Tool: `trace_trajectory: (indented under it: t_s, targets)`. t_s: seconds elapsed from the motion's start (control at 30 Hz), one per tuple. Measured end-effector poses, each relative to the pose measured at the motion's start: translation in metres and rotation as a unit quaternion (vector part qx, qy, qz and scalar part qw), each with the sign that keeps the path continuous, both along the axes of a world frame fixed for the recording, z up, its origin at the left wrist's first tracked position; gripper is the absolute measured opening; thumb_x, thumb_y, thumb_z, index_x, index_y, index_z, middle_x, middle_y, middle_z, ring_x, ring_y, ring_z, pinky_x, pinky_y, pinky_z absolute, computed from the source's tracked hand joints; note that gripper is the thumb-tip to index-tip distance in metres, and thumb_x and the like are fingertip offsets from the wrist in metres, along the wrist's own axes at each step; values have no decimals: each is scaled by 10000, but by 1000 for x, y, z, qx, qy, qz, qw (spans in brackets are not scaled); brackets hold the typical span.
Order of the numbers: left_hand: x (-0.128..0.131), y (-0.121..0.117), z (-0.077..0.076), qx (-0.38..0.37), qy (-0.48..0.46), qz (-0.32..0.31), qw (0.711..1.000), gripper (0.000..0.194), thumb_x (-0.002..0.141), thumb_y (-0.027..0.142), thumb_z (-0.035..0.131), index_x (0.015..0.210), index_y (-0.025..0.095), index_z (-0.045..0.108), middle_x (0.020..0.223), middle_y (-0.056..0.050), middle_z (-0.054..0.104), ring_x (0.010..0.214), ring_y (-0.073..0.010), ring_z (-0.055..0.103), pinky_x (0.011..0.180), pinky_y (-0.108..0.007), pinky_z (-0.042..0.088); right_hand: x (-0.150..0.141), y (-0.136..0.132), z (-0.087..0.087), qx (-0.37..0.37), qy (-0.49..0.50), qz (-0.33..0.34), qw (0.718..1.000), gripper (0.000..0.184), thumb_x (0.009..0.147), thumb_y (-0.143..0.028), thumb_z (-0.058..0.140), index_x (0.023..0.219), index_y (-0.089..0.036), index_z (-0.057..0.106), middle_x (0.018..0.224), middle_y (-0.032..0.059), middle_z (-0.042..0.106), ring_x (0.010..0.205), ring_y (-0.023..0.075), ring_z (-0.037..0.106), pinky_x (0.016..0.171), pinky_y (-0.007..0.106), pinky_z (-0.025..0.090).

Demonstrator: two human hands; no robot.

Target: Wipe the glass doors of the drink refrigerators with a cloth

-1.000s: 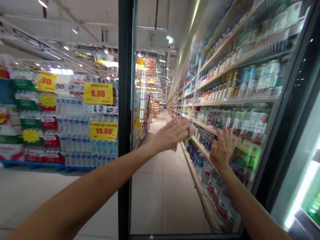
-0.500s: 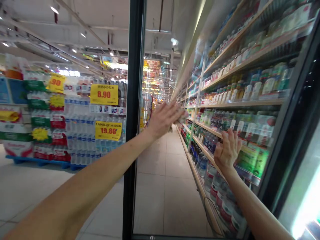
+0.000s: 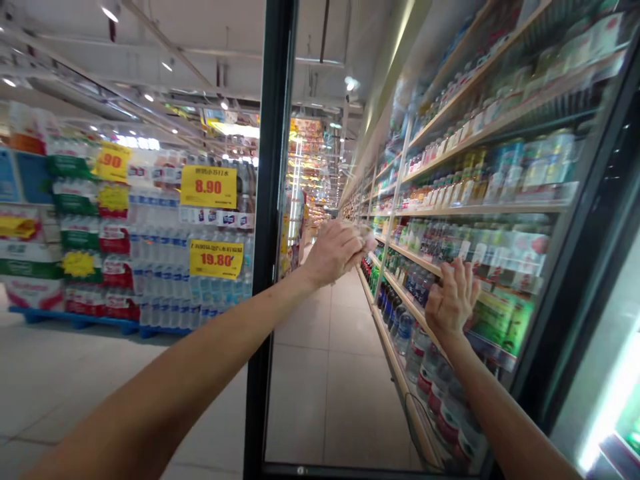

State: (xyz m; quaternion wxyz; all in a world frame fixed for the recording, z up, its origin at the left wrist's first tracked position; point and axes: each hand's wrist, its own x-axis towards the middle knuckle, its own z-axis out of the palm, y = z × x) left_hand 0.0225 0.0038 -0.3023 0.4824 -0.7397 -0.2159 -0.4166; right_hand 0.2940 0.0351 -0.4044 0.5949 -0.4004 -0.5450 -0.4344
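Left arm: runs in from the lower left and crosses in front of the dark door frame (image 3: 273,200).
Left hand: near the middle of the view, the left hand (image 3: 330,255) has its fingers close together and bent over a cloth; the thumb is hard to make out.
Cloth: the pale, crumpled cloth (image 3: 369,241) lies under the left hand's fingers and pokes out past them, on the side facing the other hand.
Right hand: the right hand (image 3: 453,297) is raised in front of the glass, fingers up, loosely spread and slightly bent; nothing shows in its grasp.
Cloth and right hand: well apart, the cloth to the left and higher.
Glass: a tall pane of glass (image 3: 300,407) fills the frame behind both hands; whether the cloth or the right palm touches it, I cannot tell.
Far right: a bright light strip (image 3: 610,393) stands beyond the frame's right side.
Shelves: in the pane, rows of drinks run away into the distance, with green packs (image 3: 500,323) just below and right of the right hand and large clear bottles (image 3: 440,407) low down.
Left of the door: stacked water bottles (image 3: 170,260) stand on a blue pallet (image 3: 75,320), with yellow price signs (image 3: 209,188) reading 8.90 and 19.80.
Floor: pale tiles (image 3: 215,433).
Overhead: ceiling lamps (image 3: 110,13) and pipes.
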Motion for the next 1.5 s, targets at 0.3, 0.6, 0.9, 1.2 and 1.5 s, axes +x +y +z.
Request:
trace_trajectory:
  t_s: [0.3,0.6,0.9,1.2,1.5]
  targets:
    - [6,-9,16,25,-7,73,997,363,861,247,367,1209,196,455,1387,-48,377,1335,-233,200,1079,-499,143,1,-3,1,-6,1,5,1000,484,818,-258,399,1295,-181,419,1369,135,414,1312,276,301,1037,526,231]
    - [-26,0,23,2,1,101,995,488,863,207,328,1338,107,277,1433,-107,290,1360,-200,138,1103,-414,165,-1,1,-4,-22,3,5,1000,482,817,-255,384,1293,-187,413,1376,133,403,1316,272,293,1042,526,213]
    - [-8,-21,-65,44,302,70,950,473,797,113,312,1249,180,433,1420,34,334,1351,-89,144,1109,-248,189,-2,-3,-6,-19,-4,6,1000,492,824,-255,384,1310,-180,392,1389,135,384,1326,270,271,1046,525,208]
    - [-34,-20,-92,-5,265,79,961,438,851,213,278,1254,197,449,1420,9,329,1353,-135,146,1125,-316,161,-3,-4,-12,-37,9,9,999,517,823,-272,379,1332,-181,359,1401,137,361,1333,273,253,1051,522,192]
    - [-9,-12,-61,-5,11,109,994,519,840,179,392,1343,93,301,1408,-133,325,1355,-262,128,1094,-501,185,2,-11,-25,-57,-3,-7,998,542,836,-277,372,1367,-197,301,1425,138,320,1334,287,245,1045,553,178]
